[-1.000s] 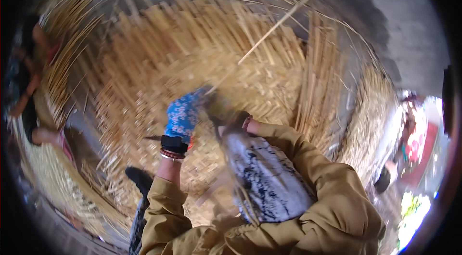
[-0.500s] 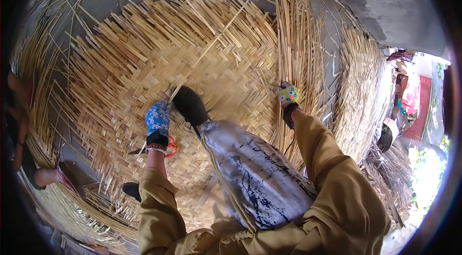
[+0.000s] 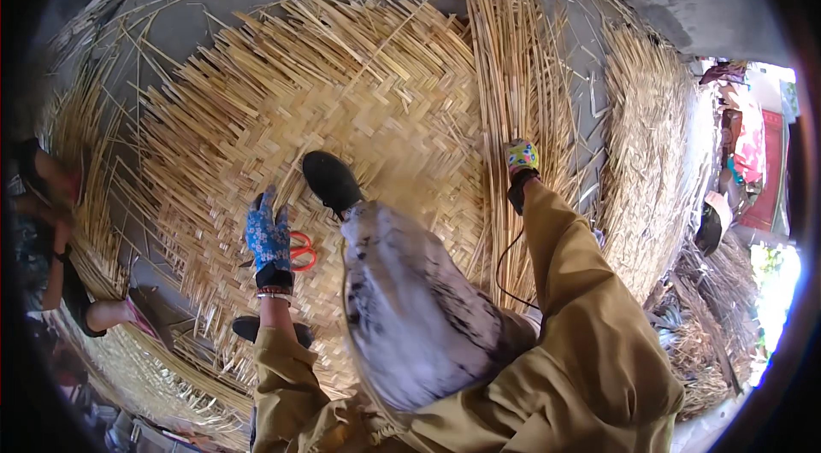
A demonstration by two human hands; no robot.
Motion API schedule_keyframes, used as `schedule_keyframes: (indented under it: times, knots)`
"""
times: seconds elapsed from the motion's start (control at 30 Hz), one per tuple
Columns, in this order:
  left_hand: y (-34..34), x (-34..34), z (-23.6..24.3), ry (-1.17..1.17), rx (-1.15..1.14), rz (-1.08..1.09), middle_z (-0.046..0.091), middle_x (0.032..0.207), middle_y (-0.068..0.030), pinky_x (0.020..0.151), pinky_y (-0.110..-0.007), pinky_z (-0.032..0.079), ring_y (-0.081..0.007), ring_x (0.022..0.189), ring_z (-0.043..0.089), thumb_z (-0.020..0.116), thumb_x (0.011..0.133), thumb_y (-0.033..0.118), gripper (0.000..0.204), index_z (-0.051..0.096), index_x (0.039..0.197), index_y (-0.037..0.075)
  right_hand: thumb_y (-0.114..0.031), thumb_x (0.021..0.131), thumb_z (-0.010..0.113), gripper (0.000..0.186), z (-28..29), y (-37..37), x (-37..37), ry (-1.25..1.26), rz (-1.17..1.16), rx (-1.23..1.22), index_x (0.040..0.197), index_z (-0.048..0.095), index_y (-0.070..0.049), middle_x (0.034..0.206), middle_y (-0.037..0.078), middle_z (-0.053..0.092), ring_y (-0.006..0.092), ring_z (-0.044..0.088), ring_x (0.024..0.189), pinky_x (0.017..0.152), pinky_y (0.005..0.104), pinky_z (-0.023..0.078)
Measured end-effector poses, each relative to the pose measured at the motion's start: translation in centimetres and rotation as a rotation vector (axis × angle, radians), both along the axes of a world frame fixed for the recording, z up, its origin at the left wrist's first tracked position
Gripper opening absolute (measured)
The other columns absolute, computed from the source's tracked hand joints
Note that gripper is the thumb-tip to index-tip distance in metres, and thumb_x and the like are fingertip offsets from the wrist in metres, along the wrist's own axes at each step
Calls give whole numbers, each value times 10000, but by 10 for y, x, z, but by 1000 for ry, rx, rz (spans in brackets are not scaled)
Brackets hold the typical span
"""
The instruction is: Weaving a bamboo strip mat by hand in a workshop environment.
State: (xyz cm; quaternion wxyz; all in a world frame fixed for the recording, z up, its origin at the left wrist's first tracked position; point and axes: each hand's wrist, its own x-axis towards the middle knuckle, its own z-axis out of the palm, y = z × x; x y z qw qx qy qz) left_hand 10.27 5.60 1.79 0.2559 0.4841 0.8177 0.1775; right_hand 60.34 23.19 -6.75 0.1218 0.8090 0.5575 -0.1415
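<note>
Beneath me is a herringbone-woven mat of pale cane strips, with long unwoven ends. My left hand, in a blue floral glove, rests open on it beside orange-handled scissors, whose blades are partly hidden. One long loose strip slants across the mat from near those fingers. On the right, my right hand, in a multicoloured glove, is closed on a bundle of strips lying along the mat. My black shoe and patterned trouser leg occupy the middle, over the weave.
Another person's arms and foot are at the left edge. More cane is piled at the right, beside a grey wall. Pink cloths and a red panel lie beyond. Scattered strips cover parts of the grey floor.
My right hand has moved right from the centre onto the bundle. My left hand has moved down and left, its fingers now spread. The raised long strip has come down across the mat.
</note>
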Motion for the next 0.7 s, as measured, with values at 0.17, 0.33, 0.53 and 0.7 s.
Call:
schedule_keyframes:
  times: [0.17, 0.33, 0.53, 0.7]
  knots:
    - [-42, 12, 26, 55, -10, -67, 526, 1137, -171, 875, -371, 408, -315, 1028, 511, 575, 781, 77, 384, 519, 1161, 86, -221, 738, 593, 200, -2, -38, 59, 846, -312, 157, 832, 649, -53, 722, 65, 635, 172, 604, 603, 577, 316, 480]
    - [-77, 25, 44, 87, -118, -217, 564, 1088, -157, 864, -355, 426, -306, 1004, 528, 567, 787, 93, 376, 517, 1158, 66, -225, 763, 568, 263, -32, -120, 103, 612, -380, 241, 976, 634, -84, 883, 92, 653, 184, 625, 772, 678, 306, 475]
    - [-84, 47, 66, -72, -123, 27, 568, 1088, -151, 851, -345, 435, -288, 987, 539, 561, 799, 107, 368, 515, 1160, 59, -307, 737, 603, 294, -26, -144, 78, 427, -420, 131, 938, 653, -99, 845, 99, 656, 268, 621, 777, 703, 347, 470]
    - [-83, 54, 85, -171, -49, 171, 571, 1088, -146, 840, -338, 443, -274, 973, 548, 555, 809, 119, 362, 513, 1163, 52, -318, 669, 648, 231, 33, -132, 68, 282, -394, 91, 792, 686, -126, 776, 106, 649, 281, 619, 727, 645, 367, 478]
